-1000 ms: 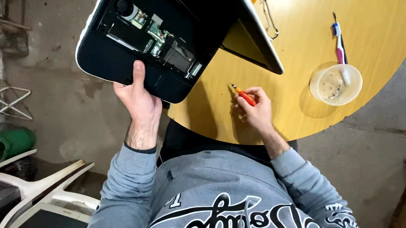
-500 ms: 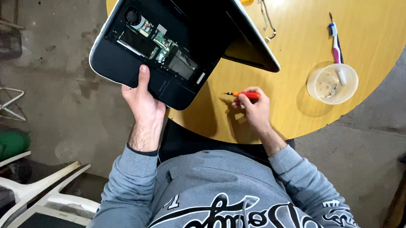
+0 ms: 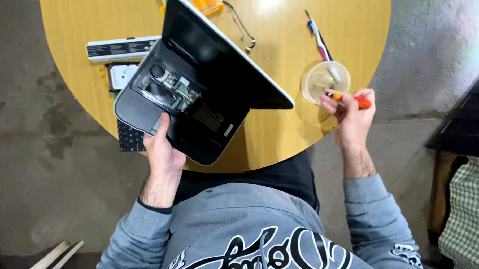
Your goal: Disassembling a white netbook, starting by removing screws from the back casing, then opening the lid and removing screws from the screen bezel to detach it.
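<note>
Currently left hand (image 3: 162,150) grips opened laptop (image 3: 198,96) by its near edge; stiff, fragile inside. Right hand (image 3: 351,114) pinches screwdriver (image 3: 352,98) beside cup (image 3: 324,80).

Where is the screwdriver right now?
In the head view, the screwdriver is in the right hand, at the table's right edge, its tip over the clear cup.

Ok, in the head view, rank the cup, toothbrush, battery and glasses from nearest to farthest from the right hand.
1. Cup: just left of the right hand, by the table edge.
2. Toothbrush: beyond the cup, farther up the table.
3. Glasses: behind the laptop lid.
4. Battery: far left of the table.
</note>
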